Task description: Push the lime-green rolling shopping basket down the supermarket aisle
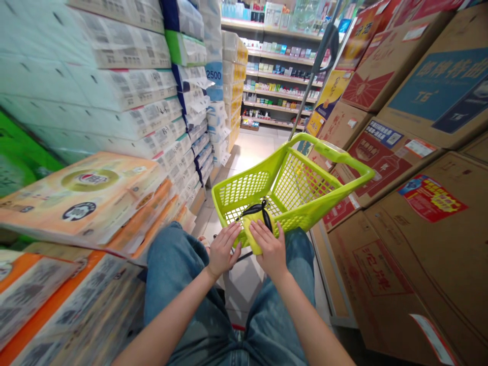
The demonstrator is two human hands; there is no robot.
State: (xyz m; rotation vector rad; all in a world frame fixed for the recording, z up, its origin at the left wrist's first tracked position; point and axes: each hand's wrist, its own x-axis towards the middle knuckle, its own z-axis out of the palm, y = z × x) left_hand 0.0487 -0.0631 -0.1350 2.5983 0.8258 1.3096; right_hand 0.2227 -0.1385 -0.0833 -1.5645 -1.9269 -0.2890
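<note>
On my feed, the yellow bundle (248, 223) with black straps (252, 209) sits at the basket's (249, 184) 6 o'clock edge. My right hand (271, 249) lies across it, fingers spread flat; can't tell if it's gripping. My left hand (224, 250) is at the same edge, around 7 o'clock, fingers slightly bent; grip unclear too. Basket handle (339, 151) at 1 o'clock, cartons (381, 249) at 3, paper packs (129, 86) at 10, shelves (282, 73) at 12.

We are in a shop: stacked white packs (137, 89), piled cardboard cartons (368, 259), a shopping basket (324, 203) and shelves (282, 77) of small goods surround us
</note>
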